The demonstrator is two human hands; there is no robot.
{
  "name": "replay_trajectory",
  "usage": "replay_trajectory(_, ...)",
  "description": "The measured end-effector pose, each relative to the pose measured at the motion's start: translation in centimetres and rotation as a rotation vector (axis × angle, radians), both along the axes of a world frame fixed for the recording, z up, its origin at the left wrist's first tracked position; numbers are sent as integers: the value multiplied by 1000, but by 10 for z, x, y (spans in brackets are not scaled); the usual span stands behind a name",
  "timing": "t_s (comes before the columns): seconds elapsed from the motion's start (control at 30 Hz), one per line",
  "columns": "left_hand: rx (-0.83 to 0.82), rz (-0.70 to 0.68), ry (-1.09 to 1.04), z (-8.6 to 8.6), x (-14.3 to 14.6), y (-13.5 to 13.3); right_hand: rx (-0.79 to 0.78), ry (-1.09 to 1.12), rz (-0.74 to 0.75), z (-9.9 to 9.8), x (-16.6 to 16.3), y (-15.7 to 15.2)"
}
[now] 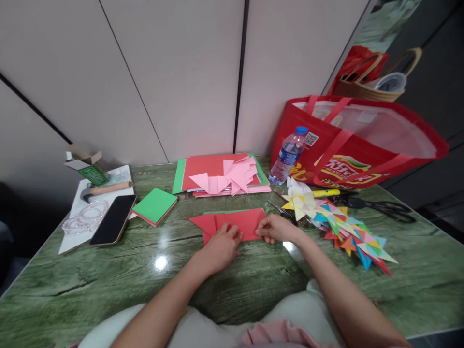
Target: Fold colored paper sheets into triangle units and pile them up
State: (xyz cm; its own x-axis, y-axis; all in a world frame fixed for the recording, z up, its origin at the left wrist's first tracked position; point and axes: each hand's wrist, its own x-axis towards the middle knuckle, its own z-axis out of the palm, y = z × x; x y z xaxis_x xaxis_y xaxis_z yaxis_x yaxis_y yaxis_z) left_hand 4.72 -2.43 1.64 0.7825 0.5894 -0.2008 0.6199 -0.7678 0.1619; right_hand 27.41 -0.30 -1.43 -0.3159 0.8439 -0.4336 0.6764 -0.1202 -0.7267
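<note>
A red sheet of origami paper (pixel 250 222) lies in front of me on the table, with a folded point at its left end. A strip of green shows along its back edge. My left hand (pixel 222 245) rests on the paper's middle, fingers spread and pressing down on it. At the right end, my right hand (pixel 274 228) is closed in a pinch on the paper's edge. Just behind lies a stack of coloured paper (pixel 205 164) with folded pink paper pieces (pixel 239 176) on top.
On the left are a green paper stack (pixel 155 205), a phone (pixel 114 220), a hammer (pixel 108 188), beads (pixel 85 217) and a small box (pixel 92 171). To the right are a water bottle (pixel 288 157), a red bag (pixel 344 145), scissors (pixel 380 205) and colourful folded paper stars (pixel 348 227).
</note>
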Motion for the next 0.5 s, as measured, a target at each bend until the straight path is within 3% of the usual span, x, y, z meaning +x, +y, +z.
replay_trajectory(0.2, 0, 18, -54, -1, -4, -1, 374, -387, -131, 15, -28, -7)
replay_trajectory(0.33, 7, 48, -76, 5, -2, -2, 370, -500, -31, 23, -47, -12)
replay_trajectory(0.5, 30, 86, -87, 5, 0, 0, 321, -404, -99, 18, -50, -13)
